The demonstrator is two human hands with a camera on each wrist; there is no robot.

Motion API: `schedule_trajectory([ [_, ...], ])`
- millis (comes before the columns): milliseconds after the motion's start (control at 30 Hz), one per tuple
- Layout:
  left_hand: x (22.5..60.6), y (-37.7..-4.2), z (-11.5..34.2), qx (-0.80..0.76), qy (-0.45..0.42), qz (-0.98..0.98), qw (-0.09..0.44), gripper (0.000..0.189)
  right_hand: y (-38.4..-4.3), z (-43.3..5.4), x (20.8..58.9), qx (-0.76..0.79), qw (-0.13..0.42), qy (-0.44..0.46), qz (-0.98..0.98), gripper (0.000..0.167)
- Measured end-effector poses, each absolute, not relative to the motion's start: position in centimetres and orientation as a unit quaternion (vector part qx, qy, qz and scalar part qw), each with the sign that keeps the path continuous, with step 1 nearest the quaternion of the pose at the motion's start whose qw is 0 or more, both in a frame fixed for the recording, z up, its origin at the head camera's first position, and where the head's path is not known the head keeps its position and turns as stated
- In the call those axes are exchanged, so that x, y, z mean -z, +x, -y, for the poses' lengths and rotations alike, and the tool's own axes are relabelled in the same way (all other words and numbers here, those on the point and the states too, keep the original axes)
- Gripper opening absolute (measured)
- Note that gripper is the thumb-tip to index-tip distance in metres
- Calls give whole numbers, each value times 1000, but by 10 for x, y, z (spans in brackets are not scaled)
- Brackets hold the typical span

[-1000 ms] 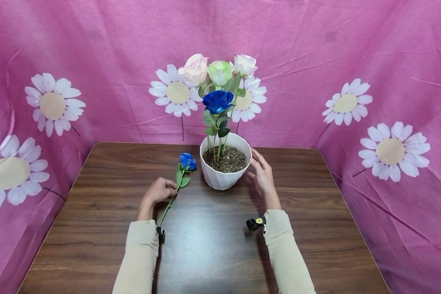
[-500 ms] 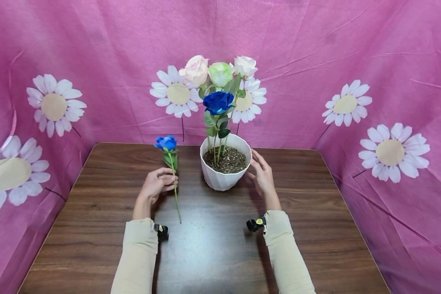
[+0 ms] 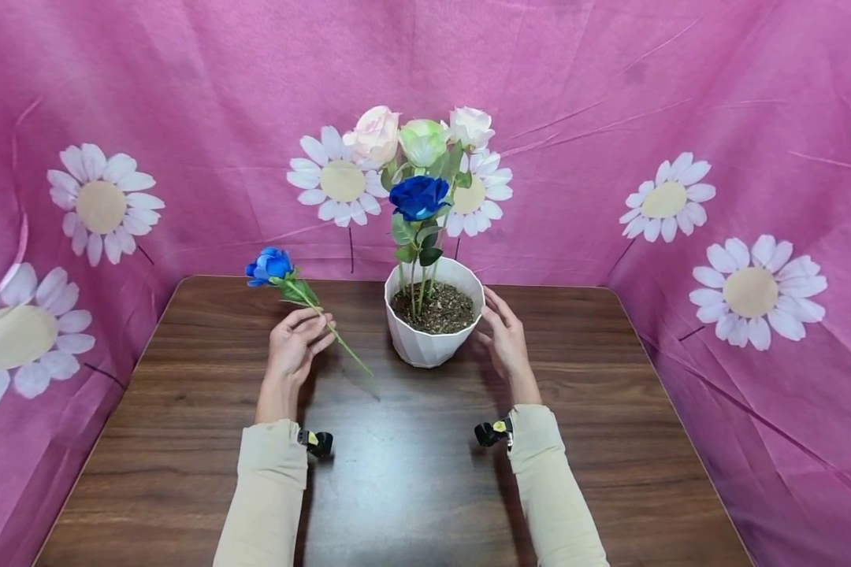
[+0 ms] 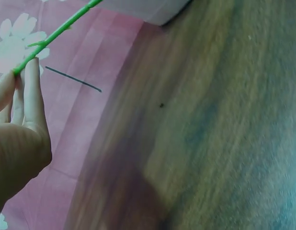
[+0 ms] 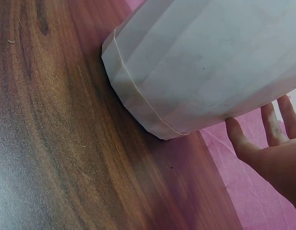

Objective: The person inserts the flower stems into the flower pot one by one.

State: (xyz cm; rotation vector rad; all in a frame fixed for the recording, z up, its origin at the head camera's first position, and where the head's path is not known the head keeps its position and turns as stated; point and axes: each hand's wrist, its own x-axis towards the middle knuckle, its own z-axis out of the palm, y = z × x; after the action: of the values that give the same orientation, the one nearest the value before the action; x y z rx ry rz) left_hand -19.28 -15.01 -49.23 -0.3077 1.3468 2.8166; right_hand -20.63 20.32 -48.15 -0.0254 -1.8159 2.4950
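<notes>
My left hand [image 3: 292, 346] pinches the green stem of a blue rose [image 3: 269, 265] between thumb and fingertips. The bloom points up and left; the stem's bare end slants down to the right toward the pot. In the left wrist view the stem [image 4: 57, 37] crosses above the fingertips, the bloom out of frame. My right hand [image 3: 508, 340] rests its fingertips against the right side of a white faceted pot [image 3: 429, 348], fingers only slightly bent. In the right wrist view the thumb [image 5: 240, 139] meets the pot's wall.
Soil [image 3: 443, 309] fills the pot, where another blue rose [image 3: 420, 197] stands before a pink rose [image 3: 374, 135], a green rose [image 3: 423, 142] and a white rose [image 3: 471, 127]. The wooden table [image 3: 596, 441] backs onto a pink daisy-print cloth [image 3: 567, 79].
My left hand has lifted the blue rose off the table and turned it, so its bloom swung left and its stem end swung right toward the pot. My right hand has stayed at the pot.
</notes>
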Motion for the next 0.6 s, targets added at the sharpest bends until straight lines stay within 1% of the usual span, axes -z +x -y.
schedule_trajectory([
  [167, 484, -195, 146, -914, -105, -392, -21, 20, -206, -203, 480, -811, 27, -9, 585, 48],
  [400, 467, -195, 137, -938, -98, -331, -37, 23, -207, -203, 479, -808, 27, -4, 588, 49],
  [500, 456, -194, 131, -942, -84, -323, -42, 22, -207, -203, 480, -809, 26, -5, 588, 49],
  [600, 442, -194, 125, -941, -63, -328, -53, 16, -207, -204, 481, -809, 25, -5, 587, 49],
])
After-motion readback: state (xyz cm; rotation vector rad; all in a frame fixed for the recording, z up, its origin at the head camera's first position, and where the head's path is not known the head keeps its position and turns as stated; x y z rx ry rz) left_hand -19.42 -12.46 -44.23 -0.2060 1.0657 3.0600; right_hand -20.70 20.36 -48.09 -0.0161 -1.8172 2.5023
